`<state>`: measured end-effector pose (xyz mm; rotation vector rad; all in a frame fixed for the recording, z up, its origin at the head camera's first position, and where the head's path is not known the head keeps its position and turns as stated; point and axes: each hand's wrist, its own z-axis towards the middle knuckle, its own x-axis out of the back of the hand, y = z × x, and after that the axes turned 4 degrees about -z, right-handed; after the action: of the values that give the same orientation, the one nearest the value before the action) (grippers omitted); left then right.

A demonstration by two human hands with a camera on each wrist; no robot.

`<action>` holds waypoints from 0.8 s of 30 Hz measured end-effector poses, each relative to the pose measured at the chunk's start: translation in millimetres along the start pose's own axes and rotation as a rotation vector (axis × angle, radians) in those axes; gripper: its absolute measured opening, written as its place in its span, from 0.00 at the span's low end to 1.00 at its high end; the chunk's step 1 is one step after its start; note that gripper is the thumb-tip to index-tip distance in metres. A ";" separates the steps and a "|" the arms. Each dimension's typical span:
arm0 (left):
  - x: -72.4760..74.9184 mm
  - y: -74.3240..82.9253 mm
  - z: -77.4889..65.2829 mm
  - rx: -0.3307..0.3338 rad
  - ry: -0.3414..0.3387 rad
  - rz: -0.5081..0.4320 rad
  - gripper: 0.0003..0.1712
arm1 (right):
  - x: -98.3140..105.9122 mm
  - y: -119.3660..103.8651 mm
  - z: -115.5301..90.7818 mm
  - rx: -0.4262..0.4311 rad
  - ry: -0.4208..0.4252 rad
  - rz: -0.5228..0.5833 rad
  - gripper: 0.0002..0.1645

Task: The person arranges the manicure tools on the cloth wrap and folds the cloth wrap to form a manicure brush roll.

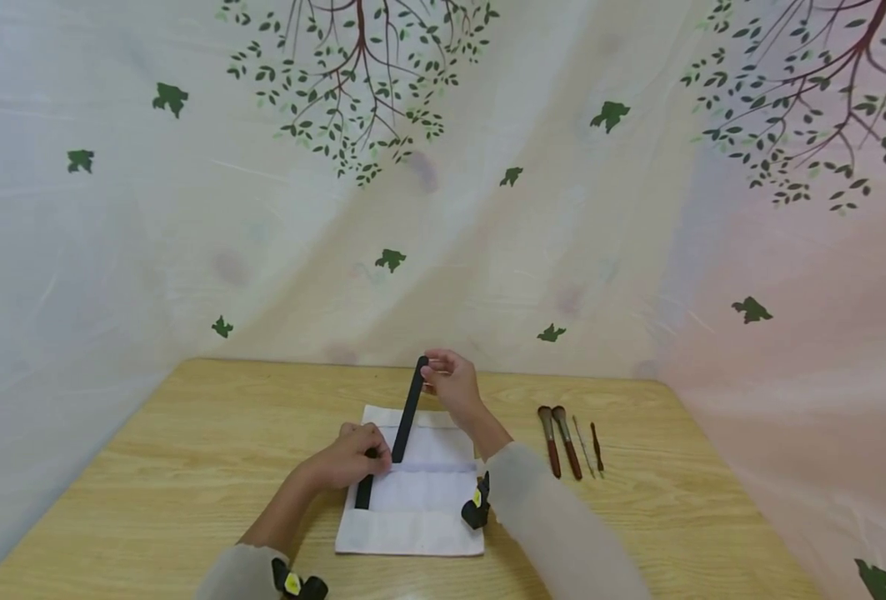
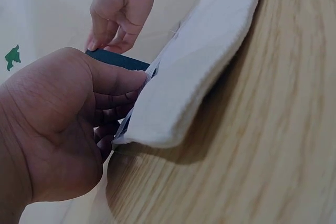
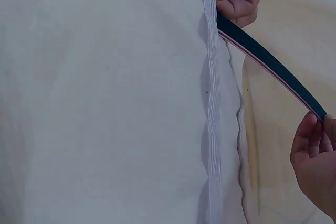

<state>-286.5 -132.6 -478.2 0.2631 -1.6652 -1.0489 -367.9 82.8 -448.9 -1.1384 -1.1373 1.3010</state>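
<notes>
A white cloth tool roll (image 1: 427, 532) lies flat on the table, with a pale elastic band (image 3: 212, 108) stitched across it. My right hand (image 1: 453, 387) pinches the far end of a black nail file (image 1: 411, 408), which has a pink layered edge in the right wrist view. The file's near end reaches the band beside my left fingers. My left hand (image 1: 348, 457) pinches the band between thumb and fingers (image 3: 233, 6). Under that hand, another black strip (image 1: 363, 492) lies along the roll's left side, its middle partly hidden.
Right of the roll, two brushes (image 1: 566, 442) with reddish-brown handles lie side by side. Beyond them are a thin silvery tool (image 1: 583, 446) and a short dark-red tool (image 1: 598, 447). A leaf-patterned cloth (image 1: 443, 208) hangs behind the wooden table (image 1: 187, 450).
</notes>
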 end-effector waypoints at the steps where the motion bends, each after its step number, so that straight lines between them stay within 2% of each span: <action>1: 0.1 -0.3 0.1 -0.003 0.000 0.000 0.06 | -0.6 1.5 1.2 -0.011 0.007 0.006 0.22; 8: 0.9 0.1 -0.7 -0.022 0.003 -0.009 0.06 | -6.6 12.1 5.5 -0.073 0.039 -0.018 0.18; 14: 1.4 -1.2 -1.5 -0.059 0.007 0.004 0.06 | -10.5 19.9 5.1 -0.133 0.054 0.026 0.19; 18: 1.5 -2.1 -1.0 -0.044 0.006 0.005 0.06 | -10.4 26.3 4.1 -0.164 0.065 0.038 0.18; 24: 3.3 -2.0 -0.9 -0.047 0.012 0.010 0.06 | -12.1 36.2 3.5 -0.160 0.016 -0.025 0.17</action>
<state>-287.6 -136.4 -477.5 0.2292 -1.6278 -1.0754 -374.8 69.5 -484.1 -1.2449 -1.2575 1.1966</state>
